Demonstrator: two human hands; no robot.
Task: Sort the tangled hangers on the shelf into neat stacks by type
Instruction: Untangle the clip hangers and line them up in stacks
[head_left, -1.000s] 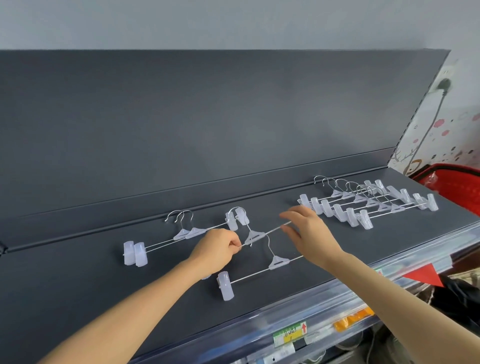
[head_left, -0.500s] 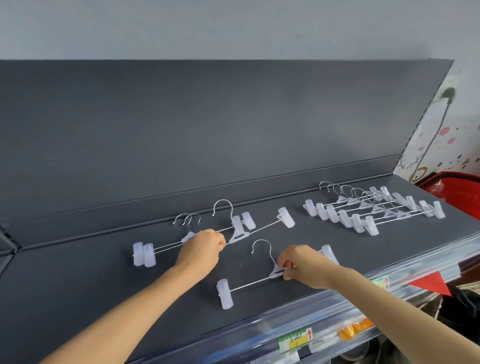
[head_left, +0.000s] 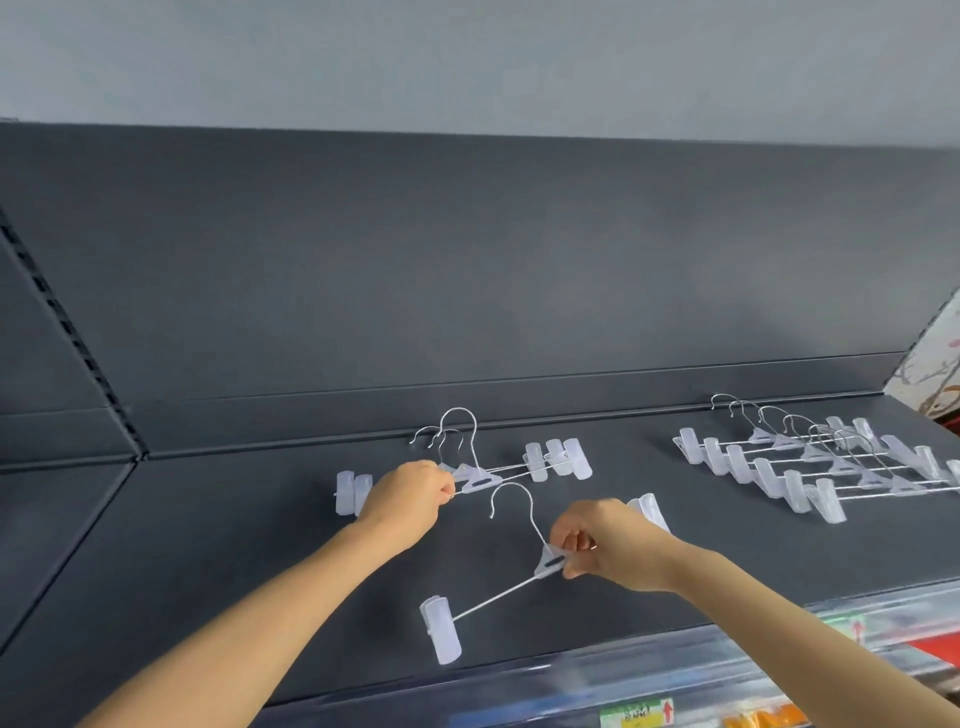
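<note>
On the dark shelf (head_left: 260, 597) lie translucent clip hangers with wire hooks. My left hand (head_left: 405, 496) grips the wire bar of a clip hanger (head_left: 475, 475) that rests on a small stack of the same kind (head_left: 558, 460) at the shelf's middle back. My right hand (head_left: 605, 548) pinches the plastic centre piece of another clip hanger (head_left: 493, 597), nearer the front edge; its left clip lies on the shelf, its right clip is partly hidden behind my hand. A fanned row of several more clip hangers (head_left: 810, 465) lies at the right.
The shelf's back panel (head_left: 467, 286) rises behind the hangers. A clear price rail with a yellow-green label (head_left: 636, 712) runs along the front edge. A patterned wall (head_left: 935, 374) shows at the far right.
My left hand has slid its hanger left onto the back stack, so its clips now line up with theirs. My right hand keeps hold of the front hanger's centre. The camera has tilted up and left.
</note>
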